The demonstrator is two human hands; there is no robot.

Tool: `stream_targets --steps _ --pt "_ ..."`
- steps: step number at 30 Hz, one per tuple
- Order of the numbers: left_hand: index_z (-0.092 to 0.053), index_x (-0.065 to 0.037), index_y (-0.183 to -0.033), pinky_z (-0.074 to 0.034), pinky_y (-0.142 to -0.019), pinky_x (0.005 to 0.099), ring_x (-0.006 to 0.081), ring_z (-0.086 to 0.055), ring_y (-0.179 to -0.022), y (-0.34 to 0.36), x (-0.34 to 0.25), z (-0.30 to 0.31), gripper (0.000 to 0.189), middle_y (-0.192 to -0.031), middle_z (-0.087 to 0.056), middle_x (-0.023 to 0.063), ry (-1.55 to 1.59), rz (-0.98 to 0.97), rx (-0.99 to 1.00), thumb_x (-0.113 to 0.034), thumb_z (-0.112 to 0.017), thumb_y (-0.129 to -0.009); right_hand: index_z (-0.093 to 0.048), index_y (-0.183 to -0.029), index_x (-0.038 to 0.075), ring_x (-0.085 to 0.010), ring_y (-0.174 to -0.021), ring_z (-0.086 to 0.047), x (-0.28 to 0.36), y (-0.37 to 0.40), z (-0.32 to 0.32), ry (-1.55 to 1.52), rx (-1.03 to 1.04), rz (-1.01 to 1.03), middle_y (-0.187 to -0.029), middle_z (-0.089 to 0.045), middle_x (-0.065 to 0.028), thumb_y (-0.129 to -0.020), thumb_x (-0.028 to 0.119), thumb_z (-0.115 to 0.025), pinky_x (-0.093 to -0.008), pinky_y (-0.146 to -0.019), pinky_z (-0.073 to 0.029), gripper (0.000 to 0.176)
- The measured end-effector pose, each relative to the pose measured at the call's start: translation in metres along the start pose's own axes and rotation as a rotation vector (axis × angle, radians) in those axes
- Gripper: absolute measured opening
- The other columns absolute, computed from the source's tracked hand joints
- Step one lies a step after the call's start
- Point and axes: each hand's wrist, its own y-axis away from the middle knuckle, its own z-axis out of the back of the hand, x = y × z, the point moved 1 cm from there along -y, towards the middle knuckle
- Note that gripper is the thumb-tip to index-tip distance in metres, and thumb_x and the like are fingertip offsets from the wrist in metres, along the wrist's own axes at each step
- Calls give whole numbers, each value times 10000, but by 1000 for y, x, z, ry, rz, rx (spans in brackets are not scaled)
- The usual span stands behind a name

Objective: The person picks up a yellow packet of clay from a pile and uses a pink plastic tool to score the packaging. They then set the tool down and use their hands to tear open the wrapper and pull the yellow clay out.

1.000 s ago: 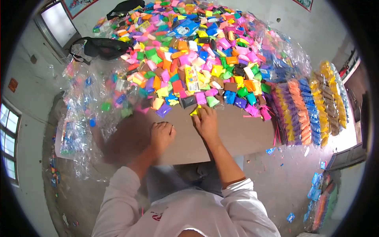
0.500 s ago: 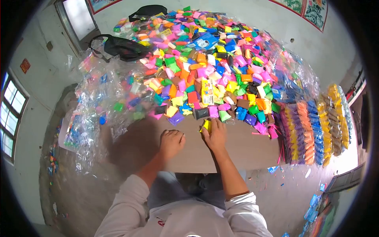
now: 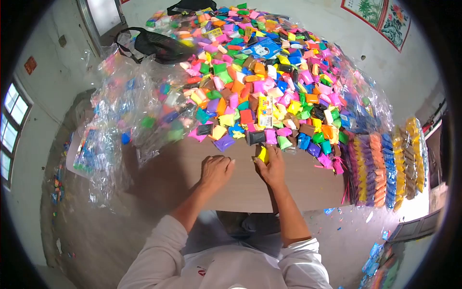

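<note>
1 small yellow packet (image 3: 263, 154) is pinched in the fingertips of the right hand (image 3: 275, 169), at the near edge of the heap of coloured packets (image 3: 260, 72). I see its long axis pointing up and away, toward the heap. The left hand (image 3: 216, 171) rests just beside, on the brown board (image 3: 308, 185), fingers relaxed and half-curled, gripping nothing. The packet looks soft, glossy, plastic-wrapped.
</note>
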Motion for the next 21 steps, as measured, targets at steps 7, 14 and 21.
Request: stream_targets --steps 7,14,21 --pt "-572 -35 -703 -437 -664 460 338 -578 -693 -3 3 4 260 -691 -584 134 112 84 -2 -233 -562 -871 -524 -1149 23 -391 -1032 -521 -16 2 -6 -54 13 12 -1124 -507 -208 -818 93 -595 -429 -871 -446 346" --pt "-621 -28 -772 -451 -697 445 341 -588 -756 -1 -11 4 288 -788 -617 141 135 143 17 -293 -568 -873 -533 -1194 -18 -231 -1084 -532 -17 -7 -15 -365 13 -67 -1134 -557 -119 -738 -37 -597 -327 -950 -408 461" --pt "-585 -25 -945 -457 -654 312 145 -566 -696 -36 23 2 418 -760 -573 82 797 564 159 -426 -470 -951 -536 -1233 0 -26 -702 -433 24 -58 -40 -916 176 -253 -841 -496 64 -786 -39 -658 -172 -608 -361 464"
